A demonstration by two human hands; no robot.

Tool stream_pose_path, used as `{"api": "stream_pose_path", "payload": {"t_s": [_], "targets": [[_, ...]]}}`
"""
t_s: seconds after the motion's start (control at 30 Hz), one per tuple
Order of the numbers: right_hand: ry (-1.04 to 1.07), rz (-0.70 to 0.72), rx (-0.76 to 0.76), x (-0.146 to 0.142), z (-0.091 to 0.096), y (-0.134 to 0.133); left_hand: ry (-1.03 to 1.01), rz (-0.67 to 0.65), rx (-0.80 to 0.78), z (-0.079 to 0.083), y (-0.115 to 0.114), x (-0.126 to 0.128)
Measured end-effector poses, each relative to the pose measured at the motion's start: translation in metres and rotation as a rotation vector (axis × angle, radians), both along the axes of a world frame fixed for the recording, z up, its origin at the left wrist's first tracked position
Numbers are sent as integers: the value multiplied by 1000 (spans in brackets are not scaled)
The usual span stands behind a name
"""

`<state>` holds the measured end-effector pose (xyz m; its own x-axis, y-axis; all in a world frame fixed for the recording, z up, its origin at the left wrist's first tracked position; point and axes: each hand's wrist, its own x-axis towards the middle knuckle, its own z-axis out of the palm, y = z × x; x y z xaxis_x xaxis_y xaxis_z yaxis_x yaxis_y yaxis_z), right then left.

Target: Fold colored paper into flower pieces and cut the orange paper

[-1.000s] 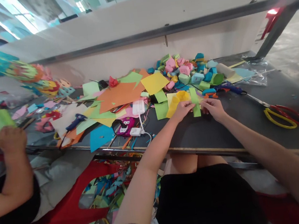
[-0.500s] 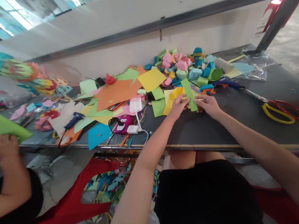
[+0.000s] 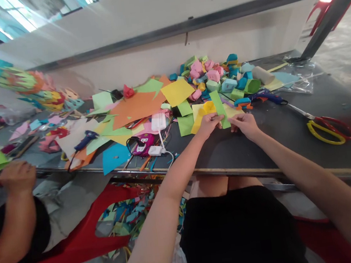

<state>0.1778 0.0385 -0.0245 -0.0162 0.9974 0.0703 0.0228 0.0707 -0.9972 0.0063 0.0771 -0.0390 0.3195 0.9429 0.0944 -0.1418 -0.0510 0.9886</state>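
Green strip [image 3: 220, 107] tilts between the person's hands, over the dark table [image 3: 234, 154]; the left hand [image 3: 209, 125] and right hand [image 3: 245, 125] pinch opposite edges near its lower end. Light, even fingertip pressure should avoid creasing the paper crookedly.

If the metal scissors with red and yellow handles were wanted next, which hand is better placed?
Probably the right hand: it is nearer the scissors, which lie on its side. The left hand is farther off, holding the narrow light-green paper strip.
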Motion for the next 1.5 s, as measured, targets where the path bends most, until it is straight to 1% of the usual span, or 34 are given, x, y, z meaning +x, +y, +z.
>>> {"api": "stream_pose_path", "payload": {"t_s": [0.13, 0.27, 0.4, 0.53, 0.73, 0.87, 1.0, 1.13, 1.23, 1.37, 1.5], "targets": [[84, -30, -12, 1, -2, 3, 21, -34, 28, 0, 0, -1], [105, 5, 2, 0, -5, 7, 93, -70, 62, -1, 1, -3], [106, -2, 30, 0, -5, 8, 164, -99, 101, -4, 3, -5], [112, -33, 32, 0, -6, 9, 120, -90, 116, -5, 5, -3], [118, -31, 41, 2, -13, 14, 95, -90, -10, 3, 2, 0], [116, -37, 53, 3, -16, 15, 101, -98, -22, 6, 0, 0], [128, -68, 39, 2, -14, 12, 117, -103, -8, 0, 3, 1], [146, -100, 23, -1, -9, 10, 100, -128, 48, -4, 5, 1], [147, -113, 5, -1, -7, 9, 115, -139, 85, -2, 4, 1], [137, -128, -1, 1, -8, 9, 152, -138, 77, 3, 1, 1], [122, -117, 18, 3, -12, 11, 127, -140, 96, 3, 0, 1]]}}
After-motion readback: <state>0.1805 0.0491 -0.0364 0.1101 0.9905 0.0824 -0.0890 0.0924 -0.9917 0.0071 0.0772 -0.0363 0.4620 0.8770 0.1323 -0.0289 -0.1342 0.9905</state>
